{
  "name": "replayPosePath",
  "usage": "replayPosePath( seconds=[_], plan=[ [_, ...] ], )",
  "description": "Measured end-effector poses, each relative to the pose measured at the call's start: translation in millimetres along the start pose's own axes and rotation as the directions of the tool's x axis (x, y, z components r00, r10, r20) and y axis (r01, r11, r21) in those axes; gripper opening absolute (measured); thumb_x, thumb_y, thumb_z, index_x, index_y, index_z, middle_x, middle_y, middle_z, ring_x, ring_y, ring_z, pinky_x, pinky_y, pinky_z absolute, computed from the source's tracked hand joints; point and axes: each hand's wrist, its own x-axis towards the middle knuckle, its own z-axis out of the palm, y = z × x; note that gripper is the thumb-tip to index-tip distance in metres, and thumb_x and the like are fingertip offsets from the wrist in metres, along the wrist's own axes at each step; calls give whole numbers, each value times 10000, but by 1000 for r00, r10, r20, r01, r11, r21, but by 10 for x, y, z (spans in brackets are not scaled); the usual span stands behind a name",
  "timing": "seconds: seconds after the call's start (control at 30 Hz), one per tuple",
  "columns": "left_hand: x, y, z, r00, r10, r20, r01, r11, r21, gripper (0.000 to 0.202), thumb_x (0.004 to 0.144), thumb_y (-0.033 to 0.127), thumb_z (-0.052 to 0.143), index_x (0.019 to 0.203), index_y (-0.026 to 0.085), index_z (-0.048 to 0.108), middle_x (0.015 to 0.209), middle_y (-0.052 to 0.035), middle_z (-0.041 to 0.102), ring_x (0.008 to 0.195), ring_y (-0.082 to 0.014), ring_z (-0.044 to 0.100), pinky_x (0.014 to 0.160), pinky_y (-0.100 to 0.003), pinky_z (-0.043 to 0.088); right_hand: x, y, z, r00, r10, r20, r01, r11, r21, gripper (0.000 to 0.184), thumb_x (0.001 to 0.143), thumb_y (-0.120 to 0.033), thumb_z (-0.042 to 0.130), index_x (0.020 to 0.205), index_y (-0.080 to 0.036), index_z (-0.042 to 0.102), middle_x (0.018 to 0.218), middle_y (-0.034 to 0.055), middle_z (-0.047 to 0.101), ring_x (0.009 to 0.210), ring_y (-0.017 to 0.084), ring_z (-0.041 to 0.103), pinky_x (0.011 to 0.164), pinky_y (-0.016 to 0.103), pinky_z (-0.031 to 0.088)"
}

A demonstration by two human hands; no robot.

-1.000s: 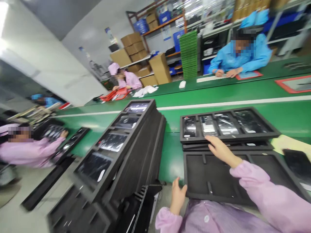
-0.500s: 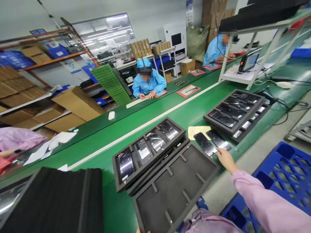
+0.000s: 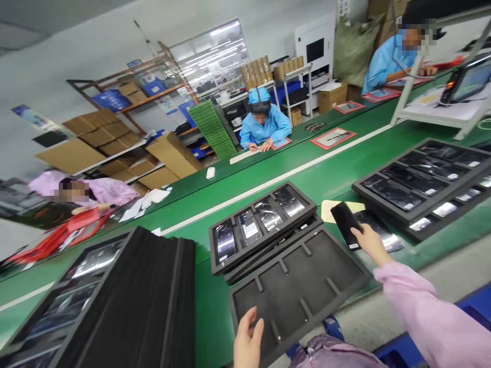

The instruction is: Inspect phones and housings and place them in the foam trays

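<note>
My right hand (image 3: 373,244) pinches the lower edge of a dark phone screen (image 3: 344,222), which is tilted up off the bench. Another phone screen (image 3: 384,234) lies beside it, partly covered by that hand. Over the near left part of a black foam tray (image 3: 295,278) with short dividers is my left hand (image 3: 248,340), its fingers apart and holding nothing. Behind that tray, stacked foam trays (image 3: 240,255) carry several phone screens in their slots. A yellow paper (image 3: 328,210) is partly under the screen in my right hand.
More stacked trays of screens (image 3: 412,217) stand at right, near a white metal stand (image 3: 406,102). A tall stack of black trays (image 3: 141,306) fills the lower left. Co-workers sit across the green bench (image 3: 268,186) and at far left.
My right hand has raised one phone screen from the bench and tilted it. My left hand has come into view over the foam tray. The camera view has turned left.
</note>
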Motion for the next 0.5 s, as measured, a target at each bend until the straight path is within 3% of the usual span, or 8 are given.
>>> replayPosePath(
  seconds=[0.1, 0.2, 0.23, 0.3, 0.37, 0.4, 0.43, 0.5],
  plan=[
    [-224, 612, 223, 988, 81, 134, -44, 965, -259, 634, 559, 618, 660, 1010, 174, 624, 1130, -159, 647, 1125, -332, 556, 996, -424, 428, -587, -220, 35, 980, -200, 13, 195, 969, 153, 294, 910, -368, 313, 885, -192, 546, 803, 87, 661, 765, 229, 647, 663, 341, 536],
    [-401, 1171, 319, 923, 279, 265, -111, 852, -512, 878, 562, 680, 674, 1235, 144, 496, 1254, -195, 562, 1187, -325, 510, 1014, -429, 400, -1323, -474, 154, 898, -432, 80, 390, 868, 307, 385, 849, -517, 302, 862, -224, 551, 850, 58, 684, 853, 222, 653, 712, 302, 552],
    [-451, 1309, 318, 907, 345, 242, -146, 795, -588, 940, 582, 681, 665, 1311, 145, 412, 1310, -192, 513, 1205, -315, 494, 1008, -417, 403, -1545, -555, 189, 839, -538, 80, 465, 785, 409, 404, 840, -546, 315, 857, -222, 555, 824, 57, 687, 802, 223, 659, 685, 305, 559],
    [-550, 1490, 289, 893, 422, 159, -225, 722, -654, 956, 662, 573, 678, 1401, 148, 244, 1385, -170, 429, 1289, -270, 401, 1066, -363, 332, -1901, -710, 241, 790, -613, 13, 535, 699, 474, 380, 838, -551, 358, 849, -224, 551, 745, 45, 682, 698, 215, 663, 597, 290, 562],
    [-637, 1547, 242, 922, 369, 115, -212, 732, -648, 1078, 627, 424, 747, 1439, 161, 88, 1400, -154, 394, 1290, -261, 385, 1061, -342, 325, -2135, -853, 264, 737, -671, -82, 634, 644, 427, 345, 868, -497, 357, 869, -220, 563, 680, 48, 671, 585, 208, 651, 488, 273, 538],
    [-670, 1538, 215, 942, 315, 116, -174, 754, -633, 1141, 575, 360, 780, 1441, 162, 64, 1380, -155, 407, 1241, -271, 430, 1029, -350, 354, -2214, -917, 263, 674, -729, -118, 710, 596, 375, 333, 884, -454, 349, 897, -214, 580, 695, 63, 677, 579, 211, 654, 480, 277, 536],
    [-694, 1513, 184, 960, 254, 120, -124, 766, -630, 1156, 531, 323, 794, 1437, 158, 94, 1336, -158, 442, 1149, -275, 497, 973, -360, 397, -2272, -974, 253, 574, -807, -141, 797, 510, 323, 332, 890, -424, 358, 939, -202, 599, 747, 88, 690, 611, 222, 665, 505, 292, 547],
    [-711, 1437, 105, 977, 153, 147, -10, 726, -687, 990, 528, 341, 772, 1372, 141, 297, 1194, -147, 540, 894, -234, 583, 827, -361, 454, -2317, -1058, 201, 296, -951, -90, 927, 264, 265, 356, 876, -425, 436, 1057, -180, 621, 940, 139, 692, 788, 260, 678, 631, 341, 573]
  ],
)
